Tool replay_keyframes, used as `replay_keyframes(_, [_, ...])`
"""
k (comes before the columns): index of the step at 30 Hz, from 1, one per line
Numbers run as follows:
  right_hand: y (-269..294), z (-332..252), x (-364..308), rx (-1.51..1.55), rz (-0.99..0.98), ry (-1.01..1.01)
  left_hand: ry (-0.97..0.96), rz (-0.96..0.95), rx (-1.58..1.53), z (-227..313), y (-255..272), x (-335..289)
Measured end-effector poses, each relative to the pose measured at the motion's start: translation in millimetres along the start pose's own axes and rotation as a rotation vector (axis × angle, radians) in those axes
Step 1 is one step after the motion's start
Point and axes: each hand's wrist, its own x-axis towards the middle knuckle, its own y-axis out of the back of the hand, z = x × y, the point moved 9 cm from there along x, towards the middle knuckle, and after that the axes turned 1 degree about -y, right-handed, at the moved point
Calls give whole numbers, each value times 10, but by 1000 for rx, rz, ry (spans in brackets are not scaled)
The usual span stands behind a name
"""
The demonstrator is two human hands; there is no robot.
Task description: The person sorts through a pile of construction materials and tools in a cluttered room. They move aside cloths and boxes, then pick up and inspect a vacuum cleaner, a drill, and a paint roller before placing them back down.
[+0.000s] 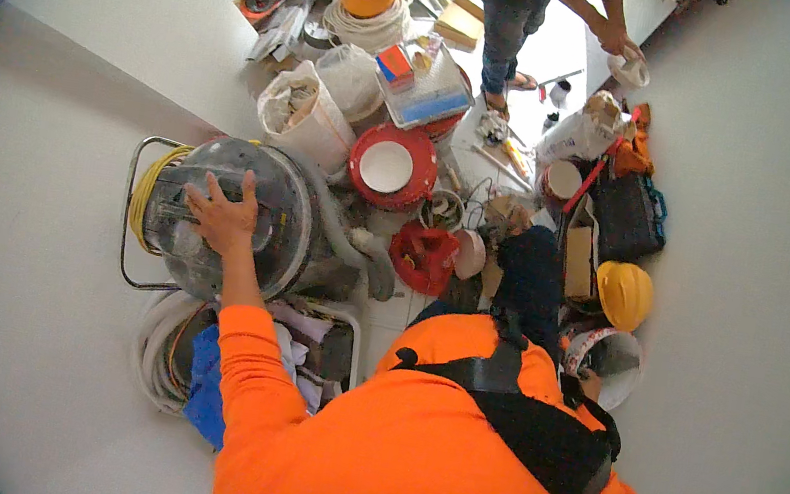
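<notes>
My left hand (226, 216) lies with fingers spread on the dark, dusty lid of a drum-shaped shop vacuum (198, 245). The vacuum has a metal frame handle, a coiled yellow cord (147, 197) and a thick grey hose (334, 213). At my right side, my right hand (589, 384) is at the rim of a white bucket (620, 385) with red marks, its fingers closed there and partly hidden by a black strap. Grey residue shows inside that bucket.
Ahead stand a red bucket (362, 157), a white sack (283, 110) and a red container (426, 259). Along the right wall are a yellow hard hat (625, 295) and a black case (626, 217). Another person (511, 21) stands at the far end, holding a whitish item (630, 70).
</notes>
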Motion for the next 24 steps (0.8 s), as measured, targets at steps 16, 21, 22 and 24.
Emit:
replay_keyframes(16, [113,-156,651,-68,-111,130,-3,121,-121,-59,40,-6])
replay_keyframes(21, [418,-52,1253,116,-121,377,7,128,-166,-126,-130,11])
replay_keyframes(22, [320,-181,1359,6,-185,286,-4,150,-142,-114,-58,24])
replay_keyframes(24, [119,-661,1530,-244,-313,129,11,174,-65,-278,52,-12])
